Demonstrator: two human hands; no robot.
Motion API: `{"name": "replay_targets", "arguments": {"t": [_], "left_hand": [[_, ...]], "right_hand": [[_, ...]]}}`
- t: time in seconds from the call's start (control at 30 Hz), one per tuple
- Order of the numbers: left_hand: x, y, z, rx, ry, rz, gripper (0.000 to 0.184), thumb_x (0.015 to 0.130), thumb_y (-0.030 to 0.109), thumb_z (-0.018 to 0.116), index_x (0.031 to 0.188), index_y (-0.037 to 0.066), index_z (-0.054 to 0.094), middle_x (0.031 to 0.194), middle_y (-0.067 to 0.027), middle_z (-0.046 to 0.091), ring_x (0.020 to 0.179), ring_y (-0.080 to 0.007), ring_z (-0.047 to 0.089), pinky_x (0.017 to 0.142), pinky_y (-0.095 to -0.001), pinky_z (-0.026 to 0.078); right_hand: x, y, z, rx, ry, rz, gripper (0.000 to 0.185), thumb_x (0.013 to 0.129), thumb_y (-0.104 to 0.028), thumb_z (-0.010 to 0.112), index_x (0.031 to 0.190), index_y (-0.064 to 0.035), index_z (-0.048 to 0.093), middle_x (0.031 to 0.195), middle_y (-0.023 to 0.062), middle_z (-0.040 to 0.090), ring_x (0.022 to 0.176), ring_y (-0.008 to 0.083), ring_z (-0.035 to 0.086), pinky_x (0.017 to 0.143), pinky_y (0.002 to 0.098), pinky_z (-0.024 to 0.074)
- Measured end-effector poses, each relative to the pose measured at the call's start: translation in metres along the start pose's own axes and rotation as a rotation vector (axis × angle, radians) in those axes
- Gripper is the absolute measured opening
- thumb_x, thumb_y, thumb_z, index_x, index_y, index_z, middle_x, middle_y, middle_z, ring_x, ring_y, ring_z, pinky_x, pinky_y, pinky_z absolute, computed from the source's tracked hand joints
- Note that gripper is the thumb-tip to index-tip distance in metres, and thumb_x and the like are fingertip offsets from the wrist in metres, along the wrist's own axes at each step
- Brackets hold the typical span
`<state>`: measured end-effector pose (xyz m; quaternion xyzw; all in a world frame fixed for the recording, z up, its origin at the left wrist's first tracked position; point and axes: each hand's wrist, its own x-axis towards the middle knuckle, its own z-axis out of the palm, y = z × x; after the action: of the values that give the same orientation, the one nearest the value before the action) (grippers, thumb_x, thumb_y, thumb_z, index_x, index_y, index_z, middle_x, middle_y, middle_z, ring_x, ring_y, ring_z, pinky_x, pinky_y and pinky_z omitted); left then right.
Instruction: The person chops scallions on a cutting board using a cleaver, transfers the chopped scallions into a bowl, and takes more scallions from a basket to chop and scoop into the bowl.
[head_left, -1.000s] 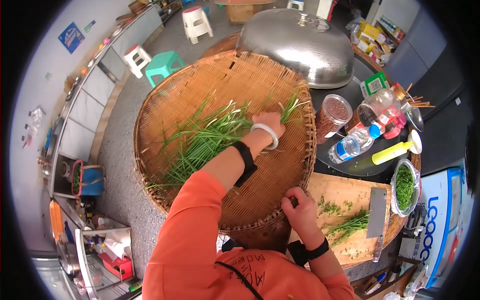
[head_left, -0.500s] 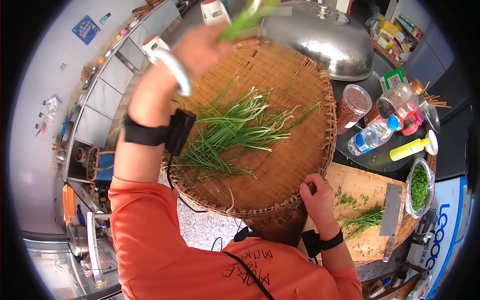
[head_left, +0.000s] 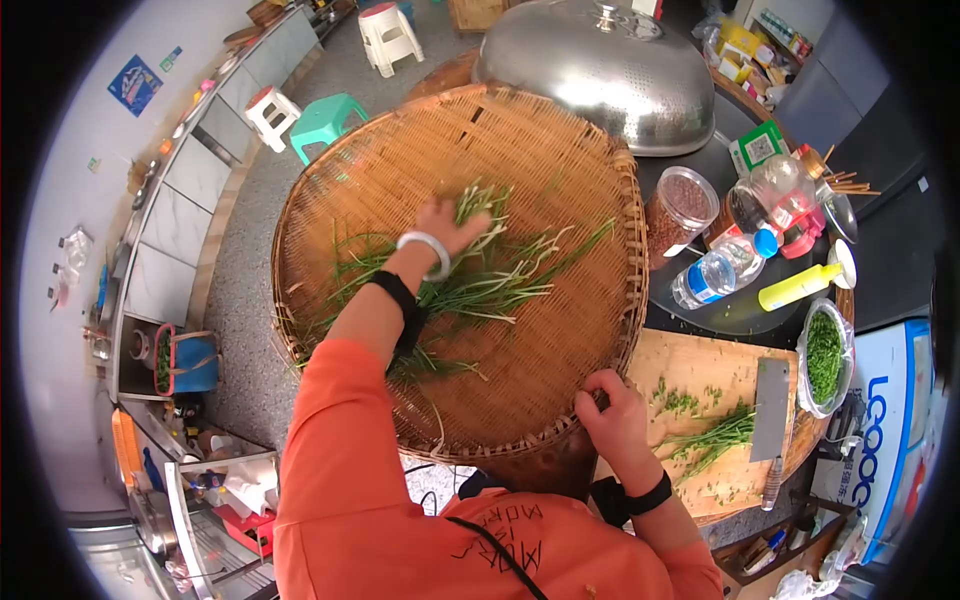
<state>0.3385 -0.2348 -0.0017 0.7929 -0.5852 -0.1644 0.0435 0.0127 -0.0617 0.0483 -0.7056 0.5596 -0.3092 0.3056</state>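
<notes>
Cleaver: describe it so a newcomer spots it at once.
Find the big round woven tray; right of its lower edge in the picture is a wooden board. The cleaver lies near the board's right edge, handle toward the picture's bottom. Unlike the loose greens beside it, its blade is flat, grey and rectangular.

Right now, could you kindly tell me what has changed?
Raised with some green stalks half a second ago, the left hand has come down onto the pile on the woven tray; whether it let go is unclear. The right hand stays at the rim; the knife, on the cutting board.
</notes>
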Motion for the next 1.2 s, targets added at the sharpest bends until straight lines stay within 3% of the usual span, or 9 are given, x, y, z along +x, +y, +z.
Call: {"name": "replay_targets", "arguments": {"t": [0.13,0.2,0.3,0.43,0.67,0.8,1.03,1.07,1.2], "left_hand": [[-0.08,0.038,-0.006,0.035,-0.23,0.378,0.106,0.065,0.068,0.059,0.138,0.004,0.017,0.135,-0.025,0.031,0.124,-0.0386,0.033,0.099,-0.0448,0.032],[-0.102,0.041,0.001,0.094,0.011,0.642,0.103,0.058,0.041,0.077,0.136,0.003,0.021,0.123,-0.0261,0.044,0.114,-0.0389,0.043,0.094,-0.0455,0.035],[-0.099,0.044,-0.016,0.146,-0.153,0.308,0.103,0.055,0.036,0.079,0.134,0.004,0.02,0.116,-0.0225,0.05,0.11,-0.0367,0.047,0.093,-0.0465,0.035],[-0.082,0.026,-0.021,0.214,-0.302,0.204,0.067,0.062,0.031,0.072,0.116,0.004,0.045,0.102,-0.0192,0.059,0.095,-0.0356,0.056,0.082,-0.0422,0.043],[-0.057,0.041,-0.064,-0.179,0.091,0.406,0.038,0.064,0.028,0.063,0.093,0.004,0.058,0.091,-0.0208,0.061,0.088,-0.0381,0.057,0.078,-0.0431,0.046],[-0.045,0.062,-0.088,0.164,0.181,0.348,0.032,0.067,0.028,0.062,0.089,0.005,0.061,0.09,-0.0193,0.062,0.089,-0.0373,0.057,0.079,-0.0429,0.046],[-0.059,-0.005,-0.079,0.359,-0.187,0.692,0.042,0.063,0.027,0.069,0.096,0.003,0.06,0.108,-0.0188,0.055,0.096,-0.0347,0.054,0.083,-0.0408,0.045],[-0.055,-0.014,-0.065,0.501,-0.517,0.488,0.064,0.061,0.03,0.074,0.115,0.003,0.052,0.118,-0.0186,0.05,0.104,-0.0341,0.051,0.088,-0.0388,0.043],[-0.128,-0.045,-0.04,0.356,-0.391,0.623,0.098,0.054,0.037,0.078,0.134,0.005,0.03,0.117,-0.0209,0.049,0.109,-0.0341,0.048,0.093,-0.0421,0.037]], "right_hand": [[0.005,-0.001,-0.001,0.0,0.029,-0.051,0.012,0.067,-0.015,0.066,0.074,-0.0116,0.056,0.06,0.012,0.051,0.05,0.0278,0.052,0.046,0.0386,0.0419],[0.006,-0.001,-0.001,-0.002,0.023,-0.036,0.012,0.067,-0.015,0.066,0.074,-0.0119,0.057,0.06,0.0121,0.052,0.05,0.0278,0.052,0.046,0.0386,0.0423],[0.005,0.004,-0.001,-0.008,0.025,-0.031,0.012,0.067,-0.015,0.066,0.075,-0.0124,0.057,0.06,0.0123,0.052,0.051,0.0277,0.053,0.047,0.0387,0.0429],[0.002,0.005,-0.001,-0.022,-0.01,0.003,0.011,0.068,-0.015,0.065,0.076,-0.0132,0.057,0.061,0.0127,0.052,0.054,0.0283,0.054,0.048,0.0392,0.0437],[0.002,0.005,0.002,-0.023,0.055,-0.039,0.012,0.068,-0.016,0.065,0.076,-0.0132,0.057,0.061,0.0135,0.052,0.055,0.0306,0.054,0.049,0.041,0.0438],[0.001,0.003,-0.002,-0.023,-0.01,0.01,0.012,0.069,-0.017,0.065,0.076,-0.012,0.057,0.063,0.014,0.054,0.055,0.0308,0.054,0.049,0.0406,0.0438],[0.004,0.006,0.0,0.021,0.002,0.01,0.011,0.07,-0.016,0.064,0.077,-0.0111,0.058,0.064,0.0136,0.055,0.055,0.0295,0.055,0.05,0.0388,0.044],[0.004,0.008,0.001,0.021,0.021,-0.04,0.011,0.069,-0.015,0.064,0.077,-0.0109,0.058,0.064,0.0129,0.055,0.055,0.0289,0.055,0.05,0.0383,0.0443],[0.007,0.006,0.0,0.032,0.036,-0.05,0.01,0.069,-0.014,0.064,0.077,-0.0106,0.058,0.064,0.0124,0.055,0.054,0.0283,0.055,0.05,0.0381,0.0441]]}}
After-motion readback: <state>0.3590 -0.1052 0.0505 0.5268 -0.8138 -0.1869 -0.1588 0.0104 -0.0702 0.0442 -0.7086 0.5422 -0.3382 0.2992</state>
